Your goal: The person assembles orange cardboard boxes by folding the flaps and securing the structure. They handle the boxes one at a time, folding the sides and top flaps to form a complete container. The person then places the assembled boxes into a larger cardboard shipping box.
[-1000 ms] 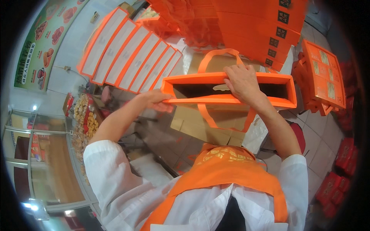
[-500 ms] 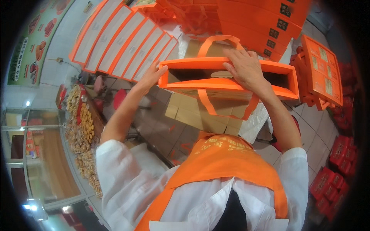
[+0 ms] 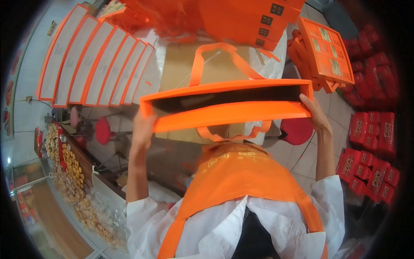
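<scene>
An orange paper gift bag [image 3: 233, 113] hangs in front of my chest with its long, narrow mouth facing up. The dark inside shows only as a slit. My left hand [image 3: 143, 131] is closed on the bag's left end. At the opposite end my right hand [image 3: 318, 115] grips the side, thumb up by the rim. One orange handle [image 3: 198, 64] loops away on the far side; a second handle [image 3: 235, 137] hangs toward my orange apron. The bag's walls below the rim and most of my fingers are hidden.
Behind the bag lies brown cardboard [image 3: 177, 64]. Orange boxes with white panels [image 3: 88, 56] fan out at far left. Stacked orange boxes [image 3: 246, 21] stand at the back, more [image 3: 325, 52] to the right. Red packages [image 3: 371, 134] sit at right, a red stool [image 3: 296, 129] nearer.
My right hand has gone from the middle of the bag's mouth to its right end. The bag has come nearer to me and its mouth is tilted. My view has shifted to the right.
</scene>
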Action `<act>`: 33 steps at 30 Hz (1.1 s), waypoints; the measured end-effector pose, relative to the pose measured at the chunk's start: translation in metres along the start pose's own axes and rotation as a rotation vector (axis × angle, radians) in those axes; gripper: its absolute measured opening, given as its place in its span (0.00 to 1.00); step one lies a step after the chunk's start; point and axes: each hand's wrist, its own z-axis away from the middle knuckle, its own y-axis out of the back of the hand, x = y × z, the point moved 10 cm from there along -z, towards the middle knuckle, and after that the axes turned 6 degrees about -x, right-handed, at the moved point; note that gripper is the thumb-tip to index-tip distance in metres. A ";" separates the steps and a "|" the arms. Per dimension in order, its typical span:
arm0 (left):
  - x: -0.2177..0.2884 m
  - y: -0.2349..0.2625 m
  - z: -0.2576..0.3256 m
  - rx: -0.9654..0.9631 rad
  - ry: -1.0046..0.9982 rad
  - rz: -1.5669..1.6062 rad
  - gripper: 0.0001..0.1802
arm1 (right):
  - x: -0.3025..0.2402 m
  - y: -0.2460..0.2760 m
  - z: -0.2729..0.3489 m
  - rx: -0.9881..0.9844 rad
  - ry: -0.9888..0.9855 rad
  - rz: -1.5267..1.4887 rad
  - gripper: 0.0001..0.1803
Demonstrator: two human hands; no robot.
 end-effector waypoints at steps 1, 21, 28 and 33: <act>0.002 -0.004 0.011 -0.005 -0.031 -0.011 0.16 | -0.009 -0.014 0.008 -0.014 0.040 0.015 0.31; -0.158 -0.179 0.027 -0.205 -0.318 -0.934 0.43 | 0.329 0.025 0.011 0.238 -0.487 0.196 0.19; -0.173 -0.236 -0.052 -0.210 -0.754 -1.149 0.22 | 0.410 0.018 0.050 0.213 -0.653 -0.043 0.20; -0.208 -0.226 -0.114 -0.466 -0.438 -0.234 0.12 | 0.375 0.069 0.028 0.230 -0.379 -0.465 0.22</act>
